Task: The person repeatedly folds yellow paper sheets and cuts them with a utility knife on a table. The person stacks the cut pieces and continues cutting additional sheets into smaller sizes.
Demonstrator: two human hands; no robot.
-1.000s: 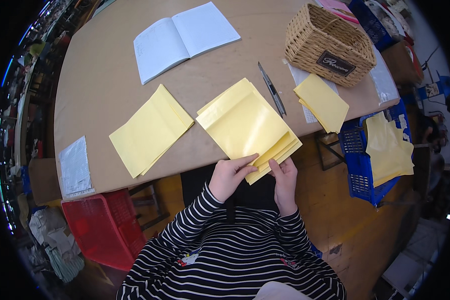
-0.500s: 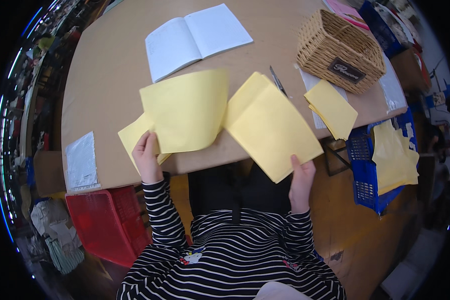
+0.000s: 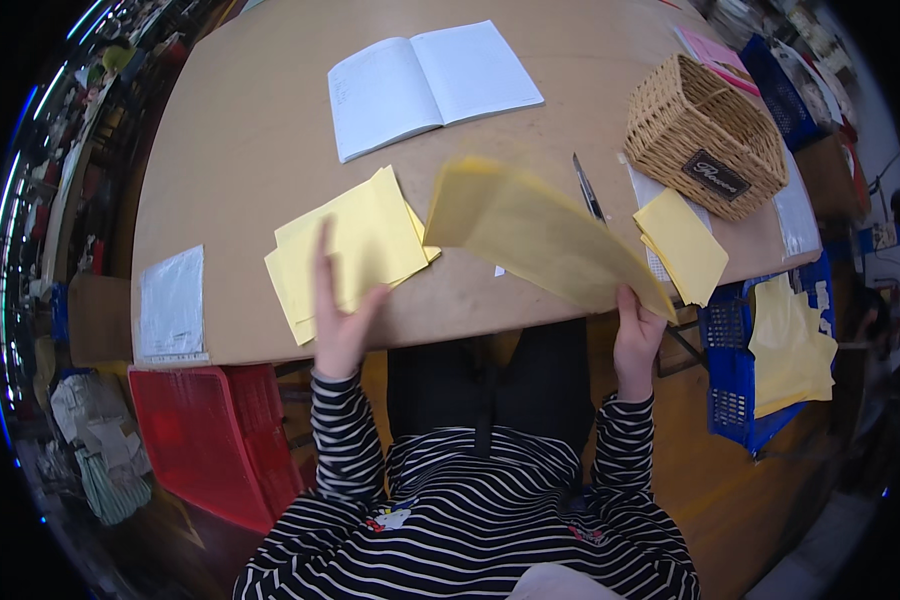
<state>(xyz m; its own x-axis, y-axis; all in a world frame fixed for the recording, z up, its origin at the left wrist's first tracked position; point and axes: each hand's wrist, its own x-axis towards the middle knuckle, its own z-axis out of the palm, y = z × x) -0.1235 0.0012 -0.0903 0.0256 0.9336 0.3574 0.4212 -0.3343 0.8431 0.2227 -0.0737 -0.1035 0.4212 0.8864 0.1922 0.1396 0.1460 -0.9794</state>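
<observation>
My right hand (image 3: 638, 335) pinches the near corner of a yellow paper sheet (image 3: 540, 235), which is lifted off the table and blurred by motion; I cannot tell whether it is one sheet or a few. A loose pile of yellow sheets (image 3: 315, 245) lies on the left part of the table, its edges uneven. Over the near side of that pile is my left hand (image 3: 342, 315), fingers spread, holding nothing. Whether it touches the top sheet I cannot tell. A smaller stack of folded yellow paper (image 3: 682, 243) rests at the table's right edge.
An open notebook (image 3: 435, 85) lies on the brown table (image 3: 240, 130). A slim metal tool (image 3: 588, 188), perhaps tweezers, sits left of a wicker basket (image 3: 705, 140). Yellow sheets (image 3: 792, 345) lie over a blue crate (image 3: 730, 400) at right. A red crate (image 3: 205, 430) stands at lower left.
My left hand has let its yellow sheet down onto the left pile and spread its fingers. My right hand has raised its yellow paper and tilted it, moving slightly right.
</observation>
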